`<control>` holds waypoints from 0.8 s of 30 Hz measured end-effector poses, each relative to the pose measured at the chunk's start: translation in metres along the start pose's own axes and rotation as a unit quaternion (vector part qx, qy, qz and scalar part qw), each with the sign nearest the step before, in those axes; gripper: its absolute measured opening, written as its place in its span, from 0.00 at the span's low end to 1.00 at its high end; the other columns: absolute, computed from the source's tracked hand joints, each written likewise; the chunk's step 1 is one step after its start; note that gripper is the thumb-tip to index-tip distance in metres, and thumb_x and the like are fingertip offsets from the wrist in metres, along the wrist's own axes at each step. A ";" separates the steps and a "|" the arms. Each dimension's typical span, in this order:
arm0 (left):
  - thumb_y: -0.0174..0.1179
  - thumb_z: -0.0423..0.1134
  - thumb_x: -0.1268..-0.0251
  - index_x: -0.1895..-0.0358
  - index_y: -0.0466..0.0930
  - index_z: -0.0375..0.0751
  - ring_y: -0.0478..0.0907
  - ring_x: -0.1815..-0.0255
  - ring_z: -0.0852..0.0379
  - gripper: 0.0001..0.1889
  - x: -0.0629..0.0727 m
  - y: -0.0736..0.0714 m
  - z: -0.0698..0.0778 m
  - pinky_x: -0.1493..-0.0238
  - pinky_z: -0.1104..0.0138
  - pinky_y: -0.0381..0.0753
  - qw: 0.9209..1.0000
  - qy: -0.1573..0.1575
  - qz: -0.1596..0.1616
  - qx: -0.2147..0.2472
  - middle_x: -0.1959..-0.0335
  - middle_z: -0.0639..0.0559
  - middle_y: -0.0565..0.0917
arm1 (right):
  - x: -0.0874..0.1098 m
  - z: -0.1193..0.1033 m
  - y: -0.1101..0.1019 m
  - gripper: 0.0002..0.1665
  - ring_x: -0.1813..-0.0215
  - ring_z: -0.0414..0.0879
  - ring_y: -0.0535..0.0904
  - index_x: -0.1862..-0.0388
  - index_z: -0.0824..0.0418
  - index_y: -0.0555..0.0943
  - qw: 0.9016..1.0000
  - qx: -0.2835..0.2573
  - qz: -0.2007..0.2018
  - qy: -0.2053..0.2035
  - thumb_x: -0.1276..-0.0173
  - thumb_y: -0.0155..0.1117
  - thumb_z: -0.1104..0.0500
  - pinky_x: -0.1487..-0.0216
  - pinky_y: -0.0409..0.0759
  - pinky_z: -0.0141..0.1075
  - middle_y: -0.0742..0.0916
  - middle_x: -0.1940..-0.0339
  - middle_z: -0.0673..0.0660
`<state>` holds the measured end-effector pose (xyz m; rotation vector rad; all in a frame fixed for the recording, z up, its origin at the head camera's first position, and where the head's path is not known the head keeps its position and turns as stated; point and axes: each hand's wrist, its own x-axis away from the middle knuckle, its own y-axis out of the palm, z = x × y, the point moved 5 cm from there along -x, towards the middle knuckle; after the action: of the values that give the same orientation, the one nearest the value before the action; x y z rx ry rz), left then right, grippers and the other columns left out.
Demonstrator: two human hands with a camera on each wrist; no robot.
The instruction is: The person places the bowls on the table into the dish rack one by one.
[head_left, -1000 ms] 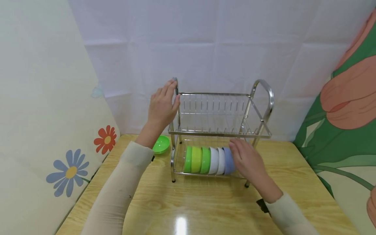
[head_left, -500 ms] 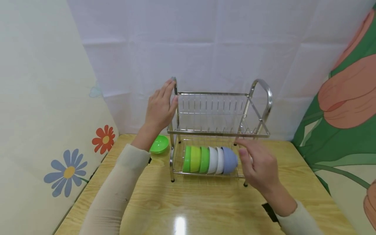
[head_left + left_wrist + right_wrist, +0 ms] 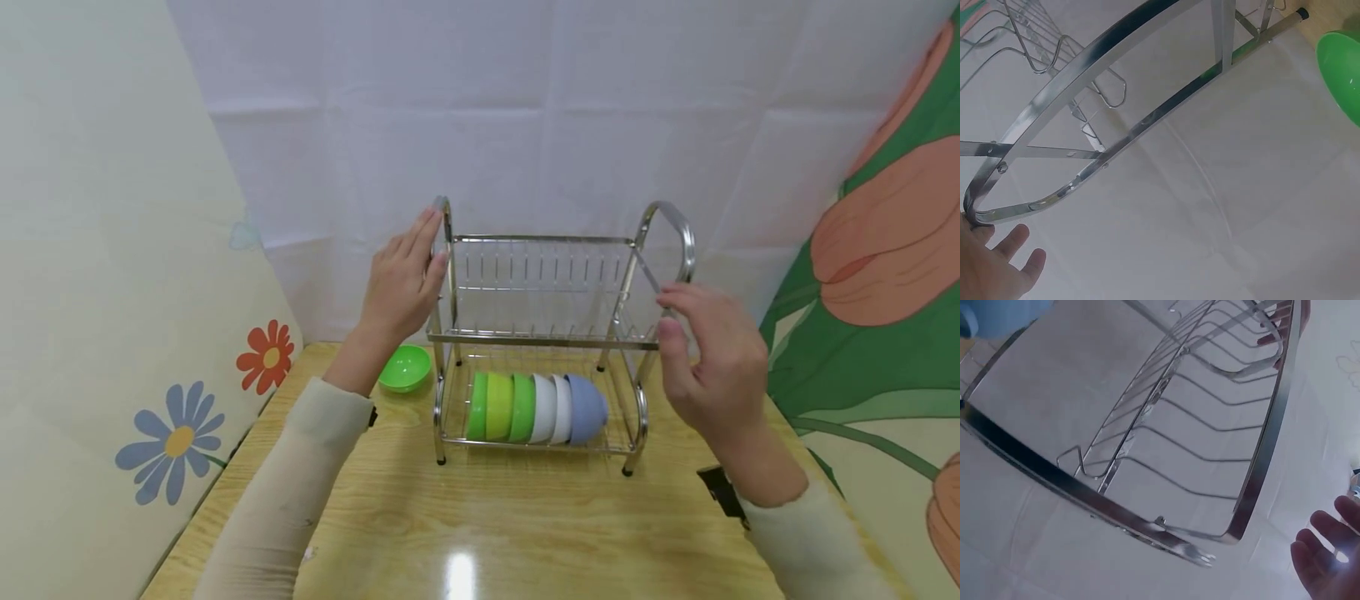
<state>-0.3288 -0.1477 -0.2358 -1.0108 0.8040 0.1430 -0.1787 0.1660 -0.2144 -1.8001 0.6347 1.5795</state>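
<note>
A two-tier metal dish rack (image 3: 555,342) stands on the table. Several bowls sit on edge in a row on its lower tier: green, a yellow-green bowl (image 3: 500,407), another green bowl (image 3: 522,408), two white bowls and a blue bowl (image 3: 587,408) at the right end. My left hand (image 3: 397,287) rests its extended fingers against the rack's left top handle; in the left wrist view its other fingers spread below the bar. My right hand (image 3: 716,362) is raised at the rack's right side, fingers slightly bent and holding nothing. In the right wrist view its fingers (image 3: 1329,544) stand apart from the rack's frame.
A loose green bowl (image 3: 405,369) lies on the wooden table (image 3: 465,517) left of the rack, close by my left wrist. Behind the rack hangs a white cloth (image 3: 525,125). Walls with painted flowers border the table on both sides.
My right hand has moved away from the blue bowl, rising and shifting right to the upper tier's end. The blue bowl now shows fully. My left hand stays on the handle.
</note>
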 end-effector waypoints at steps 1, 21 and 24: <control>0.35 0.53 0.20 0.19 0.50 0.54 0.63 0.24 0.45 0.30 0.001 -0.001 0.000 0.27 0.47 0.62 1.000 0.002 0.001 0.001 0.18 0.58 0.53 | -0.003 0.006 0.001 0.31 0.53 0.67 0.83 0.60 0.72 0.85 1.000 0.003 -0.005 0.005 0.24 0.50 0.45 0.38 0.74 0.29 0.88 0.58 0.70; 0.38 0.46 0.21 0.19 0.49 0.45 0.64 0.27 0.43 0.31 0.037 0.002 -0.030 0.27 0.48 0.63 1.000 0.026 0.008 0.003 0.21 0.46 0.63 | -0.023 0.095 0.027 0.24 0.31 0.66 0.70 0.39 0.69 0.77 0.984 0.043 -0.155 0.076 0.30 0.55 0.59 0.29 0.67 0.58 0.78 0.33 0.68; 0.39 0.47 0.21 0.19 0.49 0.43 0.64 0.27 0.40 0.31 0.046 0.008 -0.046 0.27 0.46 0.62 1.000 0.008 -0.008 -0.007 0.21 0.45 0.61 | -0.023 0.103 0.030 0.25 0.30 0.66 0.69 0.36 0.68 0.75 0.979 0.052 -0.179 0.083 0.29 0.54 0.58 0.29 0.67 0.59 0.76 0.31 0.68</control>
<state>-0.3241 -0.1910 -0.2847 -1.0335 0.8098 0.1273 -0.2732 0.2203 -0.2030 -1.8587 0.4283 1.1459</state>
